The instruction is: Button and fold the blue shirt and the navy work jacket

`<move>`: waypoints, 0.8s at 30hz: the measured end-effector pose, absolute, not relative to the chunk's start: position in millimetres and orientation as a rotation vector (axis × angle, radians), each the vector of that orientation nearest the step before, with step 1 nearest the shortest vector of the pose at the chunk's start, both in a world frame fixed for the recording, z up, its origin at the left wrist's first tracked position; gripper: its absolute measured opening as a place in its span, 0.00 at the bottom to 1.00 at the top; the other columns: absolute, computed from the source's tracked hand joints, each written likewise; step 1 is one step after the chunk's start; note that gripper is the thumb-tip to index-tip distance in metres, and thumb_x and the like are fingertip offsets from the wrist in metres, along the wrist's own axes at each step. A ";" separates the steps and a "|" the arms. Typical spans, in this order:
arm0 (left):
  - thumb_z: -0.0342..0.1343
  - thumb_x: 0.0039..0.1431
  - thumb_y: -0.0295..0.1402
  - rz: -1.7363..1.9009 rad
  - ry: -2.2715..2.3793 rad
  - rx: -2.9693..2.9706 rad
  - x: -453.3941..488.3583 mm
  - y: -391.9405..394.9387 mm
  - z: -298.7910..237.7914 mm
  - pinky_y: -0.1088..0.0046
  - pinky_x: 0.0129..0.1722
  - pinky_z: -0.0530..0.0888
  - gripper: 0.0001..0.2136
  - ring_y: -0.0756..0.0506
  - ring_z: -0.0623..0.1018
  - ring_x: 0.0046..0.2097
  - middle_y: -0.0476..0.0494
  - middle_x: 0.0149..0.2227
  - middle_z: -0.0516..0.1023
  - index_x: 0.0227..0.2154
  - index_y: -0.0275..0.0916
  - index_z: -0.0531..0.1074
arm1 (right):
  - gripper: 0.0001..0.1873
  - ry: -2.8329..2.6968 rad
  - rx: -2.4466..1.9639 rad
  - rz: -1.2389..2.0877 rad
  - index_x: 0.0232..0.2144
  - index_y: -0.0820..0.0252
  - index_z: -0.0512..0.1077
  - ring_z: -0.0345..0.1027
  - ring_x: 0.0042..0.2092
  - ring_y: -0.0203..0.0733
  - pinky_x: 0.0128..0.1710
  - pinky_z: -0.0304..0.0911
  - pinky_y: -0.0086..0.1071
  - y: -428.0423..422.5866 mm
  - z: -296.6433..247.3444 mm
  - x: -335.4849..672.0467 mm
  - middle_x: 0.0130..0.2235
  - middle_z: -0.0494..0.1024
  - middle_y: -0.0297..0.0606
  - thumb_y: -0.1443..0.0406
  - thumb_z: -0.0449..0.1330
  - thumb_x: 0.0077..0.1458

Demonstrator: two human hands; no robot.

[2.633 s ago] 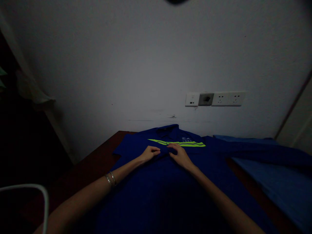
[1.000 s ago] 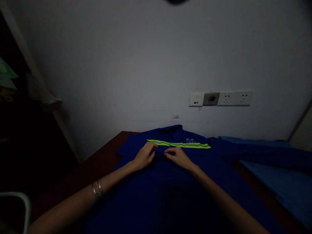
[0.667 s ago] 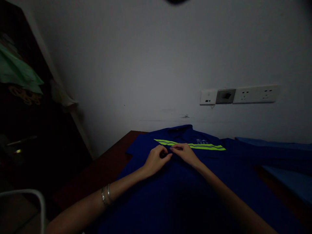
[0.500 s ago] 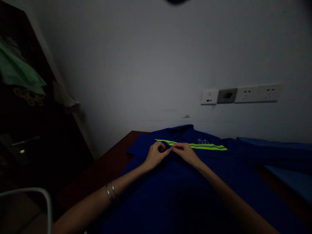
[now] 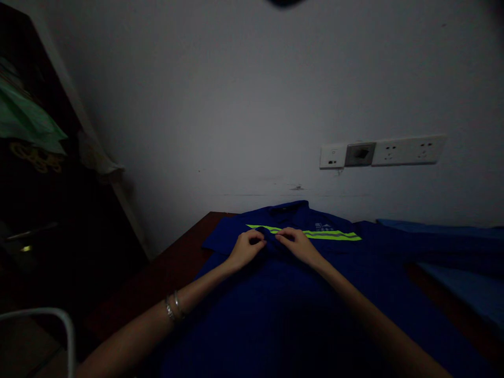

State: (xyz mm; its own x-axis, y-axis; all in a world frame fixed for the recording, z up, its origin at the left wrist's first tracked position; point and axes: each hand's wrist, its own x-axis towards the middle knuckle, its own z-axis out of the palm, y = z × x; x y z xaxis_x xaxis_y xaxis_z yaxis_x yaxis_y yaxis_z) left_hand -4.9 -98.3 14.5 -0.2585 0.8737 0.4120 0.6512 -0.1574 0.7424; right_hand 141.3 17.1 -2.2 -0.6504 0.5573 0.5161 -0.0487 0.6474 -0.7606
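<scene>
A dark blue work shirt (image 5: 275, 310) with a yellow-green reflective stripe (image 5: 334, 235) across the chest lies flat on a dark wooden table (image 5: 165, 273), collar toward the wall. My left hand (image 5: 244, 249), with bracelets on its wrist, pinches the shirt's front opening just below the stripe. My right hand (image 5: 297, 244) pinches the same spot from the other side. The fingertips of both hands almost meet. The light is dim and what lies between the fingers is too small to make out.
A white wall with a row of sockets (image 5: 381, 151) rises behind the table. Lighter blue cloth (image 5: 464, 283) lies at the right. A dark shelf with green fabric (image 5: 27, 121) stands at the left, and a white chair rim (image 5: 59, 320) shows at the lower left.
The view has swung left, so the sockets sit farther right. Both hands have stayed at the shirt's front below the stripe, with small finger movements.
</scene>
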 end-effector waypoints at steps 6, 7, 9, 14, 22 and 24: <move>0.56 0.47 0.33 1.325 1.622 1.706 -11.9 -99.0 10.3 0.79 0.25 0.68 0.07 0.51 0.68 0.30 0.48 0.30 0.66 0.25 0.34 0.67 | 0.12 -2.052 -0.439 0.998 0.27 0.61 0.74 0.68 0.34 0.40 0.36 0.60 0.32 13.7 1.8 141.9 0.29 0.76 0.37 0.59 0.55 0.48; 0.56 0.48 0.34 1.323 1.595 1.706 -11.9 -99.0 10.8 0.79 0.24 0.68 0.08 0.52 0.67 0.29 0.48 0.30 0.65 0.24 0.34 0.67 | 0.12 -2.035 -0.447 0.985 0.27 0.61 0.74 0.67 0.33 0.40 0.36 0.60 0.32 13.8 1.6 141.7 0.29 0.76 0.37 0.59 0.55 0.48; 0.56 0.48 0.35 1.329 1.565 1.708 -11.3 -98.7 12.4 0.79 0.24 0.68 0.09 0.52 0.67 0.29 0.49 0.30 0.63 0.24 0.34 0.66 | 0.11 -1.990 -0.468 0.931 0.27 0.61 0.73 0.67 0.34 0.40 0.35 0.60 0.31 14.3 1.0 141.8 0.30 0.75 0.37 0.58 0.57 0.47; 0.55 0.48 0.38 1.390 1.589 1.676 -9.9 -95.7 11.8 0.78 0.22 0.68 0.10 0.52 0.66 0.29 0.49 0.30 0.63 0.25 0.34 0.66 | 0.13 -1.989 -0.568 0.660 0.20 0.59 0.70 0.63 0.28 0.37 0.28 0.56 0.29 9.8 5.9 147.4 0.24 0.70 0.34 0.56 0.60 0.44; 0.54 0.50 0.39 1.563 1.650 1.607 -9.7 -86.2 3.8 0.79 0.19 0.70 0.10 0.53 0.67 0.25 0.51 0.26 0.63 0.26 0.35 0.66 | 0.15 -2.168 -0.550 0.637 0.23 0.59 0.75 0.63 0.24 0.35 0.24 0.52 0.28 -5.6 11.0 151.5 0.21 0.72 0.34 0.56 0.55 0.50; 0.54 0.50 0.39 1.594 1.657 1.609 -7.8 -85.7 2.8 0.78 0.20 0.70 0.11 0.53 0.67 0.26 0.51 0.26 0.64 0.27 0.35 0.66 | 0.14 -2.150 -0.523 0.626 0.28 0.59 0.76 0.64 0.26 0.36 0.26 0.54 0.28 -7.0 10.7 151.0 0.24 0.74 0.36 0.59 0.53 0.52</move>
